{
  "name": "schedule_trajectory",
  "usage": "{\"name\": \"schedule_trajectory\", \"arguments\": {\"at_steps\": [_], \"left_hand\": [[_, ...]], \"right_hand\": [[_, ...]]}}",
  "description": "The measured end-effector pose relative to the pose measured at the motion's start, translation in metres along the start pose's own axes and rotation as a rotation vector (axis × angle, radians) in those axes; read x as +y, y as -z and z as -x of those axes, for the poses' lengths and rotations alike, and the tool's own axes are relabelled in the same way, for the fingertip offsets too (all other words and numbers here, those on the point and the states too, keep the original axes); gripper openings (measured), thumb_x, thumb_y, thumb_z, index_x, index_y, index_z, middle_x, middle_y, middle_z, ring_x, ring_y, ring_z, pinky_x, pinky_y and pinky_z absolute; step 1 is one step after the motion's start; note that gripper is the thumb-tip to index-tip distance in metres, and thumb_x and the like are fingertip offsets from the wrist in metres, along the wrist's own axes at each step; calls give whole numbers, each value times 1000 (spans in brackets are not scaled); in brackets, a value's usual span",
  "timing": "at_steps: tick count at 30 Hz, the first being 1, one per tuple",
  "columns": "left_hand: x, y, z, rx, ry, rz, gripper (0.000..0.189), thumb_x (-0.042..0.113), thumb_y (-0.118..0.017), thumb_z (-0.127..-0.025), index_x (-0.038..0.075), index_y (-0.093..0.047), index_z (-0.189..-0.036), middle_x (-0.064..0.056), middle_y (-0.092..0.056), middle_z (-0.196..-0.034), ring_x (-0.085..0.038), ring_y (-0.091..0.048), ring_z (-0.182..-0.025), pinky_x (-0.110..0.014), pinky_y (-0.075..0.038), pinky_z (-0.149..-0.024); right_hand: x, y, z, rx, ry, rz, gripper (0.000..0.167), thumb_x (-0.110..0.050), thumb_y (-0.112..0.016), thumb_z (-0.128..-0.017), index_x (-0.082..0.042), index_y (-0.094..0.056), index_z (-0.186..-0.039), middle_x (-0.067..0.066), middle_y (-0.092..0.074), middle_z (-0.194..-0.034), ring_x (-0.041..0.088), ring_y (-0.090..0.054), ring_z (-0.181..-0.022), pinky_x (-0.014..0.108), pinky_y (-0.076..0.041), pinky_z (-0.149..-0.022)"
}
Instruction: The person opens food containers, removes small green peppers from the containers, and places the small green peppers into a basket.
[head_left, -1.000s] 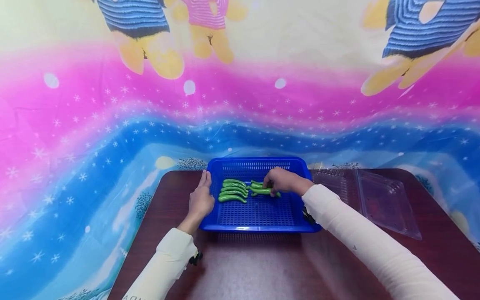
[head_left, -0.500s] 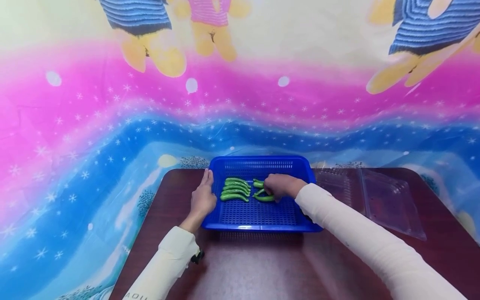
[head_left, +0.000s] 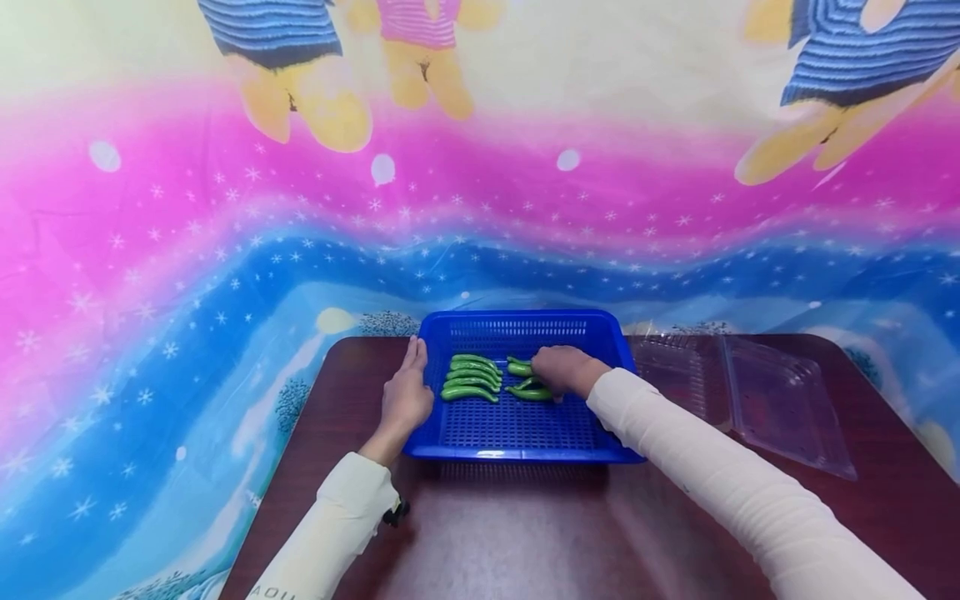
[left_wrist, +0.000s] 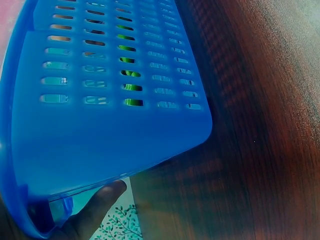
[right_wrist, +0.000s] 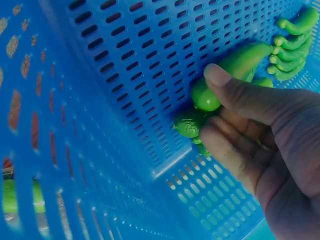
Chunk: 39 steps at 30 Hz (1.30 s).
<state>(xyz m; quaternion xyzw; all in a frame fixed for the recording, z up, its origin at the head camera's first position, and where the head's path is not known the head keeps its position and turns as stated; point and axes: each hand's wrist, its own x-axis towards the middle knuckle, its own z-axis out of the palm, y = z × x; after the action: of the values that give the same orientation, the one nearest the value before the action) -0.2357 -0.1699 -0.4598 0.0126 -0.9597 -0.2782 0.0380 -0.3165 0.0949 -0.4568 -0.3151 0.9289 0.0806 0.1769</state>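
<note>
A blue slotted basket sits on the table with green chili peppers in it. At its left side my left hand holds the rim, its fingers along the outer wall; in the left wrist view a finger shows below the rim. My right hand reaches inside, thumb and fingers pinching the thick end of a green chili pepper. Other peppers lie beside and partly under those fingers. On the basket's left half, several more peppers lie in a neat row.
A clear plastic clamshell box lies with its lid spread on the table's right side. Behind the dark wood table hangs a printed cloth. The long right sleeve passes over the basket's right rim.
My right hand has come slightly nearer the basket's front, and the pepper under it now lies lower in the head view, apart from the left row. The left hand stays on the rim.
</note>
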Motion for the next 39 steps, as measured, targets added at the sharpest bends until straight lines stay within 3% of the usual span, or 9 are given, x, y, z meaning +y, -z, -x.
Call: {"name": "schedule_trajectory", "arguments": {"at_steps": [7,12,15,19,22,25,29,33,39], "left_hand": [[-1,-2,-1,-11,7,-1,85,-12,-49,-86,11,-21,-163,-1,-15,-173,-19,-37,-48,-29,-29,-46],[-2,-2,-1,-20,7,14,85,-11,-48,-87,12,-20,-163,-1,-13,-173,-17,-35,-47,-28,-27,-45],[-2,-2,1,-20,12,19,85,-11,-48,-87,12,-20,-163,0,-13,-173,-23,-43,-51,-29,-28,-46],[-2,-1,1,-7,13,15,85,-11,-49,-86,11,-21,-163,-1,-14,-173,-34,-62,-73,-30,-32,-49],[-3,-1,1,-4,16,12,85,-10,-50,-86,12,-21,-163,0,-13,-173,-37,-66,-88,-30,-34,-51],[-3,-1,1,-10,21,10,86,-10,-50,-86,13,-20,-164,0,-12,-173,-34,-63,-77,-30,-34,-51],[-3,0,-1,-12,16,14,86,-9,-50,-86,13,-20,-164,0,-13,-173,-34,-63,-78,-30,-35,-51],[-2,1,-1,-13,18,18,86,-9,-50,-86,13,-20,-164,0,-13,-173,-36,-64,-81,-31,-36,-51],[0,1,0,-15,22,14,87,-10,-50,-86,14,-20,-164,1,-13,-173,-31,-57,-65,-30,-33,-49]], "right_hand": [[15,15,15,39,8,-182,25,-14,-86,-80,-13,-62,-74,-5,-54,-68,9,-49,-62,26,-49,-61],[47,32,46,254,15,-314,17,-25,-80,-88,-13,-69,-82,-2,-65,-75,10,-55,-63,27,-51,-61],[74,31,67,385,-21,-357,18,-27,-72,-95,-9,-72,-91,3,-68,-78,11,-53,-61,29,-49,-59],[115,19,98,486,-106,-382,18,-20,-65,-99,-3,-72,-103,7,-71,-85,12,-56,-62,30,-51,-60],[140,3,121,422,-131,-421,18,-14,-66,-97,1,-69,-106,8,-72,-89,13,-60,-68,30,-54,-63],[154,-18,139,248,-107,-533,20,-12,-69,-94,3,-67,-108,7,-71,-91,16,-60,-74,31,-55,-65],[159,-44,150,68,-70,-634,25,-12,-75,-88,4,-65,-106,6,-73,-91,18,-64,-79,34,-58,-69],[156,-61,147,9,-13,-613,31,-12,-82,-83,4,-65,-104,9,-72,-93,13,-65,-83,30,-57,-71],[151,-78,138,1,62,-580,21,-8,-82,-83,-4,-65,-95,5,-66,-87,9,-56,-75,26,-50,-65]]}}
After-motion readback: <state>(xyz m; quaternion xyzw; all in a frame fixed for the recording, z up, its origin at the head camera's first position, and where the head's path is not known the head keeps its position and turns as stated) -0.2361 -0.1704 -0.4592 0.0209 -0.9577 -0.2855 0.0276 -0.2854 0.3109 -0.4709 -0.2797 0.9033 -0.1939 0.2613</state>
